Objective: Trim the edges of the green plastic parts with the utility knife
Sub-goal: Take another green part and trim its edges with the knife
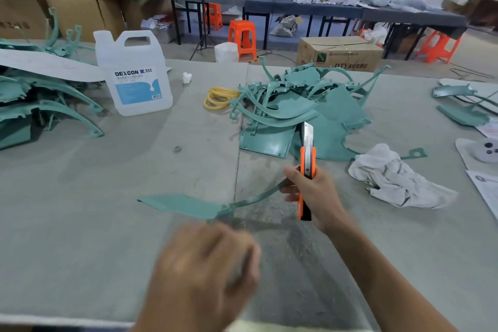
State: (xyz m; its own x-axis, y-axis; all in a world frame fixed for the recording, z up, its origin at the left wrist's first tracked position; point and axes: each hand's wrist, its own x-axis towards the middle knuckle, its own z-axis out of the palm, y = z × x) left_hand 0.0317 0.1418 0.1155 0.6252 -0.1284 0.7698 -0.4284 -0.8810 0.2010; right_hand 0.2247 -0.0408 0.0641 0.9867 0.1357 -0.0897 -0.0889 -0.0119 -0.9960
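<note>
Reviewer A: Your right hand (314, 194) was wrapped round the utility knife (306, 153), with the blade extended and pointing away from you. Fingers of that same hand also pinched the thin arm of the green part (188, 206). The part appeared lifted just off the table (80, 197). Its broad end reached out to your left, well apart from the pile of green parts (296, 108).

Reviewer B: Your left hand (204, 264) was near the broad end but not touching it. It was blurred, so it could not be told whether its curled fingers held anything. For a clean trim, the procedure likely called for the following:
1. Pass the part to the left hand.
2. Support it close to the edge being cut.
3. Lay the blade at a shallow angle.
4. Stroke away from the body.
5. Keep the supporting fingers behind the blade.
</note>
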